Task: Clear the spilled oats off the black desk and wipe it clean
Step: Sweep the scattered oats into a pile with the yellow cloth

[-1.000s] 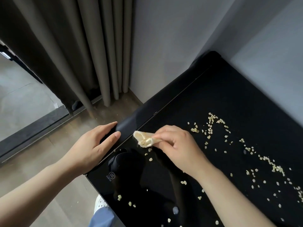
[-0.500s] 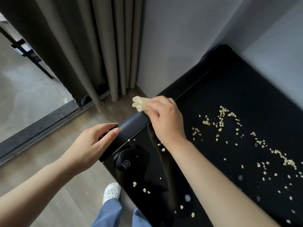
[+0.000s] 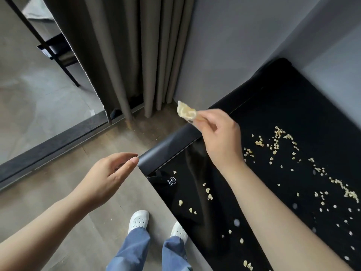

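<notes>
Pale oat flakes (image 3: 277,141) lie scattered over the glossy black desk (image 3: 304,106), thickest at its middle and right, with a few near the front-left corner. My right hand (image 3: 218,137) pinches a small crumpled yellowish wad (image 3: 186,112) and holds it in the air past the desk's left edge, over the floor. My left hand (image 3: 105,178) hovers just left of the desk's corner, fingers loosely curved, holding nothing, its fingertips close to the rounded black edge rail (image 3: 168,147).
Grey curtains (image 3: 125,55) hang at the back left beside a grey wall (image 3: 234,45). Wooden floor (image 3: 58,192) lies left of the desk. My feet in white shoes (image 3: 138,222) stand by the desk's front edge. A dark door track (image 3: 48,143) crosses the floor.
My right hand has lifted the wad from the desk surface up and leftward beyond the desk's edge. My left hand has come off the edge rail and now hovers beside it.
</notes>
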The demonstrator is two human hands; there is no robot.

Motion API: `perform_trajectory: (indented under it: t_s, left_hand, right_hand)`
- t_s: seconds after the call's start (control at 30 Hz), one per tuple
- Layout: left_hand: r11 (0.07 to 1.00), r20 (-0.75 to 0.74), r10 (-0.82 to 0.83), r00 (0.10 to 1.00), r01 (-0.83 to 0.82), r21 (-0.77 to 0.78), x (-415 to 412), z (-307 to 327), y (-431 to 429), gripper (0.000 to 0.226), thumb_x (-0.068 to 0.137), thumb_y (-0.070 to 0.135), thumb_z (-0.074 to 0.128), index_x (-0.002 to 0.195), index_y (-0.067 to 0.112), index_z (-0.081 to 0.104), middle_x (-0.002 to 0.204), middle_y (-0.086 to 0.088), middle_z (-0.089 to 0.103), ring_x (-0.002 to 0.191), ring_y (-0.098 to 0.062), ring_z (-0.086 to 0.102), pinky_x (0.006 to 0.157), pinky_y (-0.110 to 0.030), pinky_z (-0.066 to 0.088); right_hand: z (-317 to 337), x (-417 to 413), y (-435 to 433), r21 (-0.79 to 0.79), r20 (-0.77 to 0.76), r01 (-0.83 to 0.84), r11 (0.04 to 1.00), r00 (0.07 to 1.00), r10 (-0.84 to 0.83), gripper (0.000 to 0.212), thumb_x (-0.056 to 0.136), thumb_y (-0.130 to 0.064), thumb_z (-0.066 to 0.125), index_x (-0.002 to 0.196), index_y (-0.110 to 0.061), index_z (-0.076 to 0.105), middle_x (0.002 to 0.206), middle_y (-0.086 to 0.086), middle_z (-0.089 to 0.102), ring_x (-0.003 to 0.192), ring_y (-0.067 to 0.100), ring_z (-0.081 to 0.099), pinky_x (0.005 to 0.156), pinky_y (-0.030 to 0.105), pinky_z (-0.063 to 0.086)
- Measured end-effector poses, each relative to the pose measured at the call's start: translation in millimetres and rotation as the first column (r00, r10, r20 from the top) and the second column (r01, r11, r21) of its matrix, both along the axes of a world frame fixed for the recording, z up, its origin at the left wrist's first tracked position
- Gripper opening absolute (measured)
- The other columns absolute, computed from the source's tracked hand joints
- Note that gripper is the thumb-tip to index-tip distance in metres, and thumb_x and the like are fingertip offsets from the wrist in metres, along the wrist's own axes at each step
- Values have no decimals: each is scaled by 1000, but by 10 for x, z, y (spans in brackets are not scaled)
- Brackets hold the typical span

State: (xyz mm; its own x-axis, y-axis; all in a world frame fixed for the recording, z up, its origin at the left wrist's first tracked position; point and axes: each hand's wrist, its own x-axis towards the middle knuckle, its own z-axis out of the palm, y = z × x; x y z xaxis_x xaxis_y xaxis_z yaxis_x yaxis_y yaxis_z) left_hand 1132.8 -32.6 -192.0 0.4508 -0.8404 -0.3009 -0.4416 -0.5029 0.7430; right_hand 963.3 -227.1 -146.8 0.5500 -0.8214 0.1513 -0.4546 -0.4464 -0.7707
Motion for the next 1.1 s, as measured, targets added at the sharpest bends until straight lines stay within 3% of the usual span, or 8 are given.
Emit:
perform_trajectory:
  t_s: [0.17,0.27,0.4,0.6,0.8,0.93,1.0,1.1]
  left_hand:
    - [998,-22,57,998,-57,5,14,2,124,46,87,53,44,114,25,67,107,15,67,100,2,60,81,-12,42]
    - [997,-12,80,997,-80,5,97,15,216,53,86,57,42,115,21,67,109,11,68,103,-9,62,84,-27,47]
    - [993,-8,113,994,-113,30,205,5,374,65,82,70,40,115,22,68,108,12,69,103,-8,62,87,-31,48]
    - [991,2,122,993,-122,57,190,131,416,55,85,56,41,115,18,68,105,6,68,102,-14,61,84,-30,44]
    - [995,19,83,996,-84,49,26,216,327,39,94,44,47,119,19,65,111,11,64,99,-4,57,81,-17,39]
    - [998,61,69,996,-69,5,-46,291,99,44,93,46,48,125,18,60,122,5,62,105,-6,57,87,-23,41]
    - [999,91,51,995,-51,0,-87,310,-27,47,93,49,46,128,20,58,126,3,60,111,-10,58,93,-30,45]
    - [999,116,28,993,-25,-25,-179,336,-240,47,94,51,45,129,23,56,128,4,59,115,-12,57,99,-38,46]
  right_hand:
    - [-417,410,192,-162,-232,-163,973,965,123,16,84,-23,61,88,-25,77,91,-7,70,89,18,58,82,36,44]
    - [-488,321,557,-186,-170,-236,954,964,205,17,79,-13,64,88,-20,77,93,-7,71,92,18,57,85,33,42]
    - [-507,47,943,-29,-50,-305,952,951,304,18,80,-20,62,91,-16,76,95,-7,71,93,15,58,83,34,48]
    - [-301,-331,1125,236,-163,-466,853,846,507,24,84,-35,59,96,-23,76,95,-15,69,95,6,56,83,29,48]
    - [172,-529,863,456,71,-229,860,973,221,21,86,-6,67,96,-22,77,97,-9,72,100,12,66,90,35,53]
    - [225,-418,386,231,18,-79,970,997,77,16,90,-16,65,100,-23,75,98,-14,71,101,7,64,90,30,52]
    - [74,-343,212,68,-99,-72,995,992,79,16,91,-18,64,101,-25,75,99,-15,70,101,7,60,90,31,50]
    - [-131,-368,178,0,-210,-109,994,972,106,17,90,-17,64,99,-27,75,98,-14,68,98,7,54,87,25,47]
